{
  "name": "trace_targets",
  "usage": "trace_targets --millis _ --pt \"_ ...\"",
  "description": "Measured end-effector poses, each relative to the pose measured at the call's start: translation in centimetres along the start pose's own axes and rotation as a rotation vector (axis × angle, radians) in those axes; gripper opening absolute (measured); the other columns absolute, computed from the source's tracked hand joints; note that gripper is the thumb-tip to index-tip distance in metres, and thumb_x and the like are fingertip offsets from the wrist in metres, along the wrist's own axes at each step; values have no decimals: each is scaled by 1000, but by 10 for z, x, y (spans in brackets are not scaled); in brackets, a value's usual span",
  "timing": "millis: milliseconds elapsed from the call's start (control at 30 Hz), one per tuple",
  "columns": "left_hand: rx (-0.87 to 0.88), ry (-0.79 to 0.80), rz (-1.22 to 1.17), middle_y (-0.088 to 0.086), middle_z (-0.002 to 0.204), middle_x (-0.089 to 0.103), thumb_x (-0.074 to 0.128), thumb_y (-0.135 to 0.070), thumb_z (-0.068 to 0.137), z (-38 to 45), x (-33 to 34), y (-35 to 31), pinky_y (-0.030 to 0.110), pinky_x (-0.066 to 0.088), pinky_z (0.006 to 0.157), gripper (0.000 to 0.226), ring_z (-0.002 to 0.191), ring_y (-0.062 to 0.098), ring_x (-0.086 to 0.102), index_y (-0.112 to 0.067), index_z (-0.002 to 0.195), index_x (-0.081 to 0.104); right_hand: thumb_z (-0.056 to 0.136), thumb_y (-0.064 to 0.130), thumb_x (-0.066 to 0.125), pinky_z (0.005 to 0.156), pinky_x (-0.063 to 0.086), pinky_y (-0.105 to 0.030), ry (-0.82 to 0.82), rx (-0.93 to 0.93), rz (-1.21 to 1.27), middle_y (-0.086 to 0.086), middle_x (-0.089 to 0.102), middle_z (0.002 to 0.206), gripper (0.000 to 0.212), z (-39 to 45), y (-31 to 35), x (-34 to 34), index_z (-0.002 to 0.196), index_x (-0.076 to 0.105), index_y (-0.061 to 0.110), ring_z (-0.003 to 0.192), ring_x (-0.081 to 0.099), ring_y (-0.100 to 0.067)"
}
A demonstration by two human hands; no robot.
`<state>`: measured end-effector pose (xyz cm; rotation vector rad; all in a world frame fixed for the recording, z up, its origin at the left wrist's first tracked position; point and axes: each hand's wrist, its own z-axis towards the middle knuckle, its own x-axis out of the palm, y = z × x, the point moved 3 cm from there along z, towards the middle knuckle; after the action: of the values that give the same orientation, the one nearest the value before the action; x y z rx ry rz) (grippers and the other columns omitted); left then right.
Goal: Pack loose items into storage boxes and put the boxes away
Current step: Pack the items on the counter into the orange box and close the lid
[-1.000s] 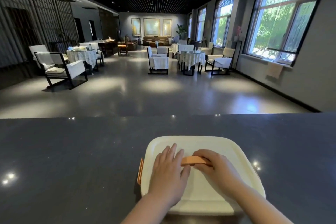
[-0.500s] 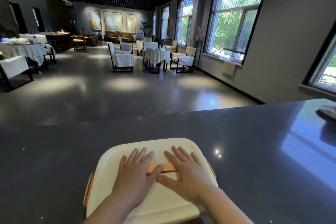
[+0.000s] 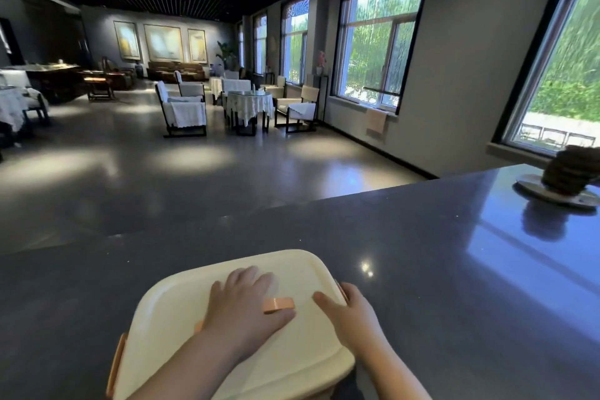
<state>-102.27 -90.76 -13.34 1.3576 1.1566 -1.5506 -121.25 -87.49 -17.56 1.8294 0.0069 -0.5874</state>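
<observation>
A cream storage box point(image 3: 175, 328) with its lid on stands on the dark counter point(image 3: 422, 269), close to me. The lid has an orange handle point(image 3: 278, 305) in the middle and an orange clip point(image 3: 116, 364) on its left side. My left hand point(image 3: 243, 308) lies flat on the lid, fingers spread, partly covering the handle. My right hand point(image 3: 349, 312) rests at the lid's right edge, with the fingers over the rim where the right clip sits. The box's contents are hidden.
A dark round object on a silver plate point(image 3: 558, 193) stands at the counter's far right. Beyond the counter's far edge lies a wide floor with covered chairs and tables point(image 3: 248, 104). Windows line the right wall.
My view has swung to the right. My right hand has slid off the orange handle to the lid's right edge. My left hand has stayed flat on the lid.
</observation>
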Motion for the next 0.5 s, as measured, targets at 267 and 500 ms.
trace_targets --millis 267,500 --pt "70 3 5 -15 159 -1 16 -73 85 14 21 -17 48 3 117 69 147 14 -4 -45 147 5 65 43 83 76 58 -31 -1 -22 137 9 74 90 44 1 -7 0 102 66 25 82 70 -7" --pt "53 -9 -1 -15 159 -1 12 -75 84 12 20 -19 49 1 118 71 147 15 -4 -45 147 3 71 41 79 66 52 -18 -100 -152 -7 18 69 81 28 -6 3 -4 95 66 33 78 65 3"
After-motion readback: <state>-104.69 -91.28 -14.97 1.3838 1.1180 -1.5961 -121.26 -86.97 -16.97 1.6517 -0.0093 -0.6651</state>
